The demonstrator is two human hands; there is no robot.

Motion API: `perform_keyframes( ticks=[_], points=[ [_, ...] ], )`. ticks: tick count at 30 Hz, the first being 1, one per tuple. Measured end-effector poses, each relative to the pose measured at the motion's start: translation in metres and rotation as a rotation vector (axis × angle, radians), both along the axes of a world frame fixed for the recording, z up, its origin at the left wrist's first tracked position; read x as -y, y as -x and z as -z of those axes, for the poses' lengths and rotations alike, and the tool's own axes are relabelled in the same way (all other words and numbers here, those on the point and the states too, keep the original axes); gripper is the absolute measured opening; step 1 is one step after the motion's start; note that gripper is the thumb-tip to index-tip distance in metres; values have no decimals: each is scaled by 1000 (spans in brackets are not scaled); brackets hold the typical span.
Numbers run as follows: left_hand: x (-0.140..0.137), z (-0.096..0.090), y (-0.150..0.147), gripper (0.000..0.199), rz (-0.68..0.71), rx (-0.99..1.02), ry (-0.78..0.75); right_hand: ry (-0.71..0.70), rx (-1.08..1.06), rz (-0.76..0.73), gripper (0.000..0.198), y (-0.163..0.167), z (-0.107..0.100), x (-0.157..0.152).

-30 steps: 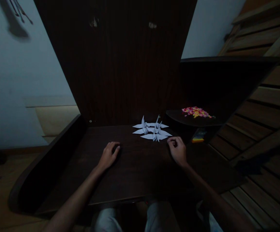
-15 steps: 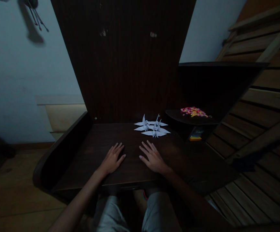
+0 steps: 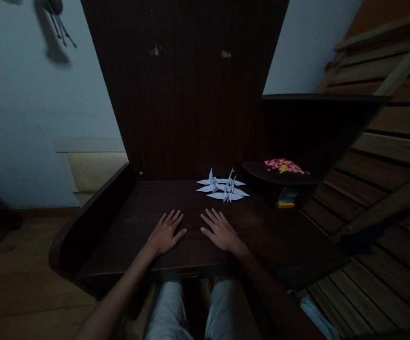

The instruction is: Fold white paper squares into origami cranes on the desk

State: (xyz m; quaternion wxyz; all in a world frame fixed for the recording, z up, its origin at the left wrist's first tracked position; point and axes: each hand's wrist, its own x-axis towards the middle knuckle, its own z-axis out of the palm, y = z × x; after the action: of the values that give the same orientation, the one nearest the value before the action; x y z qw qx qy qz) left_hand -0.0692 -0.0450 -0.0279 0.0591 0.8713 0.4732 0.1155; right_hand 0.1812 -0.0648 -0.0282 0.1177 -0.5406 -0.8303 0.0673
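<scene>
My left hand (image 3: pixel 166 232) lies flat on the dark wooden desk (image 3: pixel 191 252), palm down with the fingers spread and nothing in it. To its right, my right hand (image 3: pixel 220 230) rests the same way, open and holding nothing. Just beyond the right fingertips stand several white folded paper cranes (image 3: pixel 227 194), grouped close together with wings stretched sideways and overlapping. Neither hand touches them.
On a corner shelf (image 3: pixel 252 170) at the right lies a heap of small pink, red and yellow pieces (image 3: pixel 283 165). A yellow-edged item (image 3: pixel 286 205) sits below it. A raised side panel (image 3: pixel 84 215) bounds the desk's left. Wooden slats (image 3: pixel 385 156) stand at far right.
My right hand has shifted slightly to the left on the desk. The left hand stays nearly in place, and the paper cranes have not moved. The view has tilted a little.
</scene>
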Motion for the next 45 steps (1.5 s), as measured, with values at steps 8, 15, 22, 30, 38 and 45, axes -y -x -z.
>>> perform_keyframes(
  ticks=[8,15,22,30,38,45],
  points=[
    [0,1,0,65,-16,-19,-33,-2,-5,7,60,-1,1,-1],
    [-1,0,-1,65,-11,-11,-17,17,-8,10,61,0,-3,1],
    [-2,0,-1,65,-4,-14,-14,14,-33,19,60,0,-1,0],
    [-4,5,1,64,0,-10,-34,14,-39,24,60,0,1,-1],
    [-3,7,1,61,1,6,-44,16,-31,30,59,-1,3,-2],
    [-1,2,0,60,-3,23,-52,13,-19,33,59,0,0,1]
  ],
)
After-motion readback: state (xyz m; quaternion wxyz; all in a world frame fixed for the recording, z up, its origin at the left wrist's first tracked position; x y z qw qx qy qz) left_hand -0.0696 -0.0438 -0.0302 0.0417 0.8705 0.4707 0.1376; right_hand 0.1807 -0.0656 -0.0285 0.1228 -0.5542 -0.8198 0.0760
